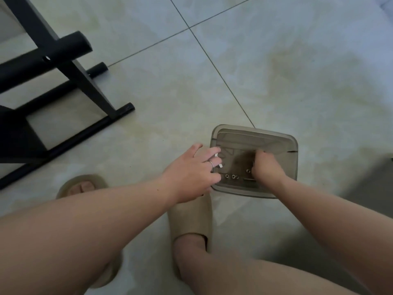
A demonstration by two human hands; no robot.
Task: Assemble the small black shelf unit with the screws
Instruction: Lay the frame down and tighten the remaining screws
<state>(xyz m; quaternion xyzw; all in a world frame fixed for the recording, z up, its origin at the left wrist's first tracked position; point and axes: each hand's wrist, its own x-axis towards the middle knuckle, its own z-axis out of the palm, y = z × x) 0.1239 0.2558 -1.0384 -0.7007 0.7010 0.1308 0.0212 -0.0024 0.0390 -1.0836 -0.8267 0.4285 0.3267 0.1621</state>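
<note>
A translucent grey plastic box [285,167] sits on the floor tiles, with several small metal screws [233,176] lying along its near side. My left hand [191,171] rests on the box's left rim with its fingers spread, and a small white piece [220,165] shows between them. My right hand [266,167] reaches down inside the box with curled fingers, whose tips hide whatever they touch. The black shelf frame [70,67], made of flat bars and round tubes, stands at the upper left, well away from both hands.
I am crouched, with beige slippers on my feet [191,216] just below the box and my knees at the frame's lower corners. Pale floor tiles [276,60] with dark grout lines stretch beyond the box. A grey edge [374,179] lies at the right.
</note>
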